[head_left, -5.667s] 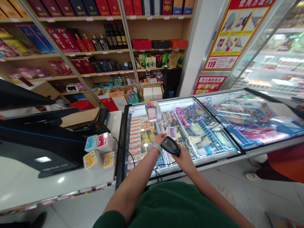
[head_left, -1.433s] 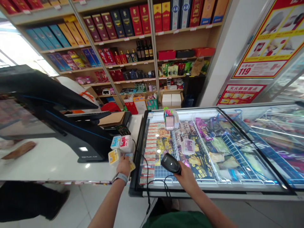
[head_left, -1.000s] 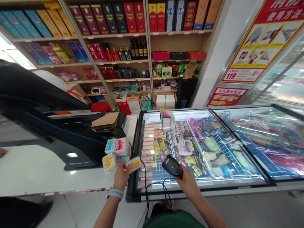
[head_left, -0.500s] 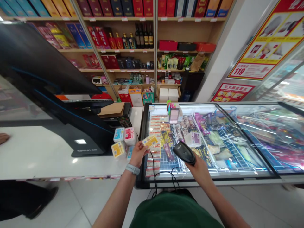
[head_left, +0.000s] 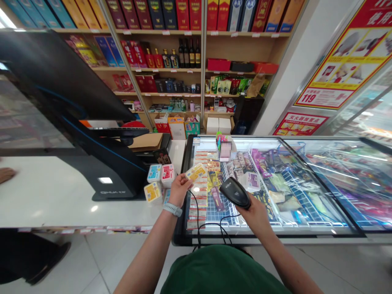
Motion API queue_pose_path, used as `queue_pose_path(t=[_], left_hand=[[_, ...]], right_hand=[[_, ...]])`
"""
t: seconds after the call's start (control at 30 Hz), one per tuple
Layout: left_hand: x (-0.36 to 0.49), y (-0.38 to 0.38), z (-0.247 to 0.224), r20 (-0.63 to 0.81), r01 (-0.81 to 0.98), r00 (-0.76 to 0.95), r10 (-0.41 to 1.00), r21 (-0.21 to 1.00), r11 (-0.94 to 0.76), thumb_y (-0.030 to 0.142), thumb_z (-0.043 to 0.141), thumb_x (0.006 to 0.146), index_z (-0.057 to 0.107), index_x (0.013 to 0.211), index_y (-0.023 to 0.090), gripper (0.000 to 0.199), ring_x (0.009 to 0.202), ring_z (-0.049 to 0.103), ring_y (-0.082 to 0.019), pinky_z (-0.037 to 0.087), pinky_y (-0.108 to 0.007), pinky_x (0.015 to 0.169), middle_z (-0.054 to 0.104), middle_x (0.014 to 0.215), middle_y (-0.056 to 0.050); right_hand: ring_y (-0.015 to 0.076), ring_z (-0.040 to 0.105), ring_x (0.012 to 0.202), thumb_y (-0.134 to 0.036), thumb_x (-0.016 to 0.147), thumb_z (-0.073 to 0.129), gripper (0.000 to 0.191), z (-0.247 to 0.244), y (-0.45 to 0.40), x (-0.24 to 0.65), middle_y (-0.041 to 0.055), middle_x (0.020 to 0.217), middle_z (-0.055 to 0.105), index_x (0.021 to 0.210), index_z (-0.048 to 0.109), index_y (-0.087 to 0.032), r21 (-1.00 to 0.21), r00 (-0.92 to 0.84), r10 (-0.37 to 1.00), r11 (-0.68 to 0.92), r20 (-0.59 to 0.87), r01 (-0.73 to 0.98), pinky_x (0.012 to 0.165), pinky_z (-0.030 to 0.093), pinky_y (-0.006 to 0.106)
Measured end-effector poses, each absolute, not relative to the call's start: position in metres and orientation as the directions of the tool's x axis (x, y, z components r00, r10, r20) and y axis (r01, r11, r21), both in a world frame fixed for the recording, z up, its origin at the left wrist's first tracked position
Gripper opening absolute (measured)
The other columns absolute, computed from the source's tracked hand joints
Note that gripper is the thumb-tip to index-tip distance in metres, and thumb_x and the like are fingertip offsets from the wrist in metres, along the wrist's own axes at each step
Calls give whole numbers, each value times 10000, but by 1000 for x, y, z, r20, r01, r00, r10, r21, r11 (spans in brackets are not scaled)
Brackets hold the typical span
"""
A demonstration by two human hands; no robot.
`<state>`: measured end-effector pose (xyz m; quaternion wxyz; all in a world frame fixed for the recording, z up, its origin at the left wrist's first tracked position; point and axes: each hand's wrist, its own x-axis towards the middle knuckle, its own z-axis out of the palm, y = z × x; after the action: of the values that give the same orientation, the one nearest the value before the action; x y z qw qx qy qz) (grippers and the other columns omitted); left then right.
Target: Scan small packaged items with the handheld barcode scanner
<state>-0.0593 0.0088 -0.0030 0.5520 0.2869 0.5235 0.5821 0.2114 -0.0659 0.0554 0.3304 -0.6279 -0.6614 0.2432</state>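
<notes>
Over the last second the yellow-labelled pack (head_left: 197,172) has moved from the left edge of the freezer (head_left: 306,236), beside the other packs (head_left: 167,175) on the desk (head_left: 61,212), to above the freezer's left end, bringing it near the black scanner (head_left: 235,192), also over the freezer. The left hand (head_left: 179,188) has its grip pinched closed on the pack's near end; the right hand (head_left: 252,210) has its grip wrapped around the scanner's handle.

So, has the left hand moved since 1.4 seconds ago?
Yes: the left hand has gone rightward, from the counter to over the freezer's left edge.
</notes>
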Motion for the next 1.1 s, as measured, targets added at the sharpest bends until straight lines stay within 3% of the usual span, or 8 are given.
queue_pose_path(t=[0.23,0.53,1.1], left_hand=[[-50,12,1,-192,-333,-270,944,938,95,242,769,606,554,1040,148,493,852,672,-170,524,-282,727,707,949,-77],[-38,16,-10,-166,-315,-266,950,946,77,258,779,588,569,986,138,466,874,674,-189,518,-326,800,714,920,-81],[-45,12,-17,-103,-244,-317,943,969,23,157,707,644,586,961,148,339,894,674,-172,503,-349,894,719,907,-59]], right_hand=[[211,635,732,-295,722,568,223,55,-66,212,40,778,692,905,636,-187,-725,-58,987,149,148,673,665,464,284],[226,649,794,-332,745,572,302,52,-79,217,50,856,704,1009,617,-191,-749,0,991,100,133,655,701,475,298],[218,631,739,-294,735,557,197,43,-91,211,43,782,684,896,610,-195,-705,-10,992,95,124,703,654,444,284]])
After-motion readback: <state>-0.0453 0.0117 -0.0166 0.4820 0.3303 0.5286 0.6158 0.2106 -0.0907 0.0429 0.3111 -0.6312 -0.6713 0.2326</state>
